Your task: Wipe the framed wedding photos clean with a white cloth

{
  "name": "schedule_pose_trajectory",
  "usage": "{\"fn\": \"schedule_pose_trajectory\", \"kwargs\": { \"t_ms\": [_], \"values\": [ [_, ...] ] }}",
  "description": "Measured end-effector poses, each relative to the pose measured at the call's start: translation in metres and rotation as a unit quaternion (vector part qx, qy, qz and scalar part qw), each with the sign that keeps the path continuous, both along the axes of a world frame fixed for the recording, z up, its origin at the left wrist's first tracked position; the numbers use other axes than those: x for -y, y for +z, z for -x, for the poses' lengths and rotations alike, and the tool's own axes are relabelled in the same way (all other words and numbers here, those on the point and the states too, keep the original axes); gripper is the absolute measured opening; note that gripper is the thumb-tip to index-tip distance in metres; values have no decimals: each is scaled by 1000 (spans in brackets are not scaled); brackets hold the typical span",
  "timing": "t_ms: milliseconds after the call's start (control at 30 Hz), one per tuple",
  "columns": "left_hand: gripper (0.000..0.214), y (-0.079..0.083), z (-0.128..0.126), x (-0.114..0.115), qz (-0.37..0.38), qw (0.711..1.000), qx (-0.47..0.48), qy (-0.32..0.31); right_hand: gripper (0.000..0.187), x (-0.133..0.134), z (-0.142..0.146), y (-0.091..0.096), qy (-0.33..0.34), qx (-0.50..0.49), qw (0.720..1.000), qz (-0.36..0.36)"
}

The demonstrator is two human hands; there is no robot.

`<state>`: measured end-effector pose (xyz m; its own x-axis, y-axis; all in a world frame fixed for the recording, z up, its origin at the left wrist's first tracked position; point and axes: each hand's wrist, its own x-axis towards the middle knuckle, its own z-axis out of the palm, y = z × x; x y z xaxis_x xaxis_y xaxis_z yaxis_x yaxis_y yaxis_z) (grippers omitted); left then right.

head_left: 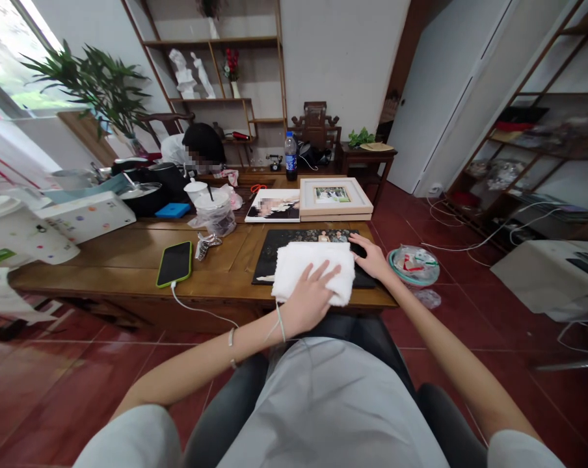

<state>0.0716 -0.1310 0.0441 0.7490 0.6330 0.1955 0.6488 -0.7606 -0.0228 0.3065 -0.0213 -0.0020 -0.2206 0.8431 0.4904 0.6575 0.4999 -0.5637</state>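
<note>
A folded white towel [304, 260] covers much of a dark photo print [269, 250] at the table's front edge. My left hand [314, 289] lies flat on the towel with fingers spread. At the print's right edge rests my right hand [369, 253], fingers stretched out over its border and apart from one another. Small figures show along the top of the print; the towel hides its middle. Behind the print are a white-edged photo panel [274, 213] and a pale picture frame [335, 209] with a photo in it.
On the wooden table [216, 270] left of the print lies a phone [174, 263] with a white cable. Bagged cups [216, 211], a blue box [172, 210] and a bottle [291, 156] stand farther back. Across the table a person [201, 146] leans down. A bin [414, 265] stands at right.
</note>
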Motion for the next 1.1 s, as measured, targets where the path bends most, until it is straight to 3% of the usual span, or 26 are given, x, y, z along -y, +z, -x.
{"fn": "schedule_pose_trajectory", "kwargs": {
  "t_ms": [100,200,300,533,667,800,1100],
  "values": [
    [30,3,7,18,2,1000,-13,-26,43,0,-2,-1,13,5,1000,-4],
    [33,6,12,11,14,999,-14,-25,40,1,-1,0,6,4,1000,-10],
    [36,6,16,-16,24,1000,-9,5,40,3,1,0,-7,0,1000,-10],
    [37,-4,42,-104,17,996,24,84,39,5,2,2,-17,2,1000,-10],
    [34,-7,49,-118,-8,995,27,96,40,6,2,3,-17,2,1000,-4],
    [31,-4,47,-95,-4,997,9,77,38,5,1,3,-10,0,1000,1],
    [23,9,62,16,23,998,-64,5,37,3,0,1,-4,3,1000,-3]
  ]
}}
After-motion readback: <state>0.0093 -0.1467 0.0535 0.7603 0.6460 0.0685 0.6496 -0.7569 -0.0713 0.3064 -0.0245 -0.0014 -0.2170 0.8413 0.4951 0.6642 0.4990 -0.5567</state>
